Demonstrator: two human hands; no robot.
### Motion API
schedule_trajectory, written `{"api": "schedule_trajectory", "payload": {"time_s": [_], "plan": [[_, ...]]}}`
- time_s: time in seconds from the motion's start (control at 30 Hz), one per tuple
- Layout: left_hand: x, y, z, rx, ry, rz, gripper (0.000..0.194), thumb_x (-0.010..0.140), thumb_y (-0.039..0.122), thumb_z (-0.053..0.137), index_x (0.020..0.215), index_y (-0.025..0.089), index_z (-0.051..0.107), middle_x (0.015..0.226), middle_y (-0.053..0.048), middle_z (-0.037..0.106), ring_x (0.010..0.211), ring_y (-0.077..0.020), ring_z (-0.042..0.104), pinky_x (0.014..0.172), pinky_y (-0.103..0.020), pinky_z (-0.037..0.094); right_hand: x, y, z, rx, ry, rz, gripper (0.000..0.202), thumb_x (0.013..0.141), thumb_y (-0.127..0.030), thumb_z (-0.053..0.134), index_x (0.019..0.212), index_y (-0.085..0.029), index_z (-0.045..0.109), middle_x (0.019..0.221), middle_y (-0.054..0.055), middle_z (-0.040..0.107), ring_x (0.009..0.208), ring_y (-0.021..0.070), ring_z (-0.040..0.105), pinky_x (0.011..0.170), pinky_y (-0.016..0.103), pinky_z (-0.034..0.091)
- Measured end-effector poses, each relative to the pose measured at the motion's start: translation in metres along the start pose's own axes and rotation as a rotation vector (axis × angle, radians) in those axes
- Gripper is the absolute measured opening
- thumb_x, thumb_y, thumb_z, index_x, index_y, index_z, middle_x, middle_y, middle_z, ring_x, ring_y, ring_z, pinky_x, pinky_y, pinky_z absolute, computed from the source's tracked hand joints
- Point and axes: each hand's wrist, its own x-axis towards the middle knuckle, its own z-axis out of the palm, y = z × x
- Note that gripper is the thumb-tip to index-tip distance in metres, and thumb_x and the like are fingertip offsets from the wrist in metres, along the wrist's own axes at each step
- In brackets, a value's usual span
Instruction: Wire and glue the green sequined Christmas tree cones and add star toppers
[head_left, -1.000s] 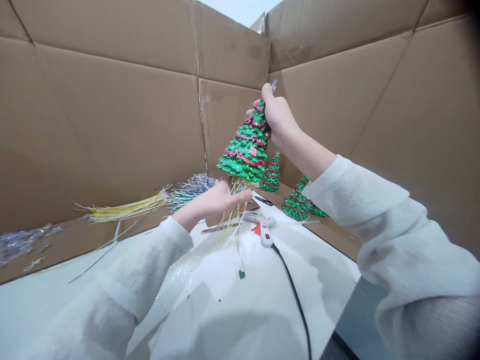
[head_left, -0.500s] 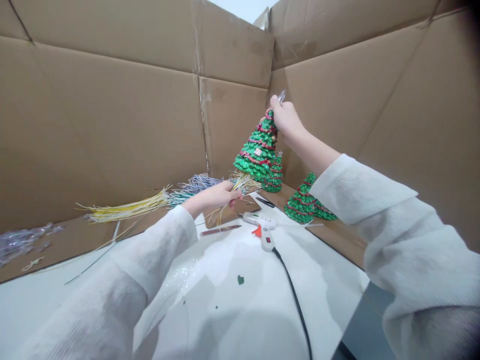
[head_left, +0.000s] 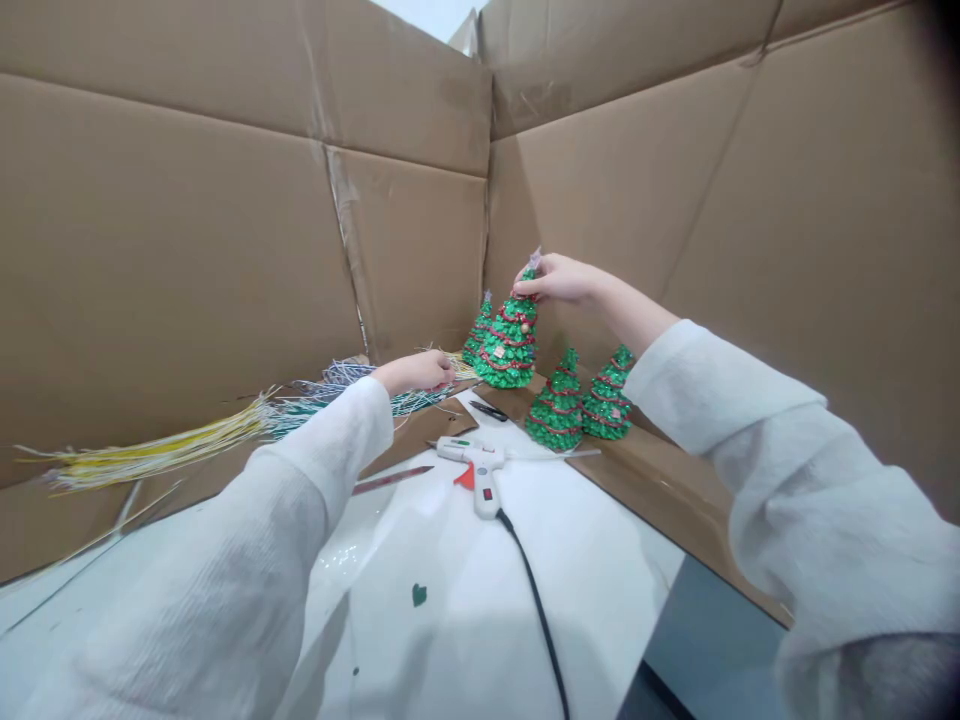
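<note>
My right hand (head_left: 559, 278) grips a small green Christmas tree (head_left: 511, 345) near its top. Red garlands, small ornaments and a pale star decorate it, and its base is down at the cardboard in the far corner. Just behind it on the left stands another Christmas tree (head_left: 477, 335), partly covered. My left hand (head_left: 420, 371) is closed at the far end of a long bundle of thin wire strands (head_left: 172, 440), coloured yellow, white, blue and green. Its fingers are curled on strands there, though the fingertips are mostly hidden.
Two more Christmas trees (head_left: 555, 405) stand on the right cardboard strip. A white glue gun (head_left: 484, 470) with an orange trigger lies on the white table (head_left: 480, 570), its black cord running forward. Nearby are a pencil-like stick (head_left: 391, 480), black snips (head_left: 487, 410) and a green scrap (head_left: 418, 595). Cardboard walls (head_left: 187, 220) rise behind.
My right hand has lowered the held Christmas tree from the air to the cardboard beside the rear tree. My left hand has drawn left with the strands, now lying lower. The view has turned right.
</note>
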Motion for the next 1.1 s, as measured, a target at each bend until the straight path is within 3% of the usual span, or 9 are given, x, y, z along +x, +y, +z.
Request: {"api": "schedule_trajectory", "payload": {"time_s": [0.23, 0.4, 0.53, 0.7, 1.1], "plan": [[0.05, 0.017, 0.023, 0.145, 0.042, -0.005, 0.029, 0.087, 0.035, 0.053, 0.103, 0.012, 0.059, 0.101, -0.006, 0.062, 0.088, -0.0193, 0.061, 0.076, -0.037, 0.052, 0.012, 0.036, -0.022, -0.058, 0.028, -0.034, 0.009, 0.07, -0.007, 0.067, 0.074, -0.015, 0.067, 0.077, 0.002, 0.07, 0.074, 0.0132, 0.062, 0.074, 0.028, 0.051], [0.078, 0.024, 0.047, 0.236, 0.086, 0.003, 0.029, 0.087, 0.033, 0.053, 0.109, 0.014, 0.057, 0.109, -0.008, 0.06, 0.095, -0.0202, 0.06, 0.081, -0.04, 0.051, 0.023, 0.067, -0.03, -0.133, 0.029, 0.09, 0.007, 0.069, -0.01, 0.07, 0.073, -0.013, 0.066, 0.072, 0.002, 0.068, 0.07, 0.0137, 0.062, 0.07, 0.027, 0.051], [0.097, 0.034, 0.064, 0.279, 0.096, 0.021, 0.03, 0.087, 0.032, 0.054, 0.111, 0.015, 0.056, 0.112, -0.008, 0.059, 0.098, -0.0205, 0.059, 0.082, -0.04, 0.05, 0.032, 0.081, -0.034, -0.21, -0.009, 0.25, 0.015, 0.082, -0.023, 0.062, 0.092, -0.012, 0.062, 0.092, 0.004, 0.065, 0.079, 0.0132, 0.062, 0.073, 0.03, 0.052], [0.112, 0.043, 0.079, 0.318, 0.075, 0.027, 0.03, 0.087, 0.031, 0.055, 0.113, 0.016, 0.055, 0.114, -0.009, 0.058, 0.099, -0.0206, 0.058, 0.083, -0.039, 0.05, 0.038, 0.092, -0.029, -0.235, -0.037, 0.418, 0.03, 0.089, -0.032, 0.052, 0.115, -0.017, 0.055, 0.116, 0.008, 0.057, 0.097, 0.0179, 0.058, 0.082, 0.038, 0.051], [0.129, 0.038, 0.095, 0.368, 0.005, 0.032, 0.031, 0.087, 0.031, 0.054, 0.114, 0.015, 0.055, 0.114, -0.01, 0.057, 0.098, -0.0205, 0.059, 0.082, -0.04, 0.051, 0.048, 0.1, -0.031, -0.222, -0.045, 0.553, 0.032, 0.089, -0.032, 0.052, 0.116, -0.016, 0.054, 0.117, 0.008, 0.056, 0.099, 0.0188, 0.058, 0.083, 0.04, 0.05]]}}
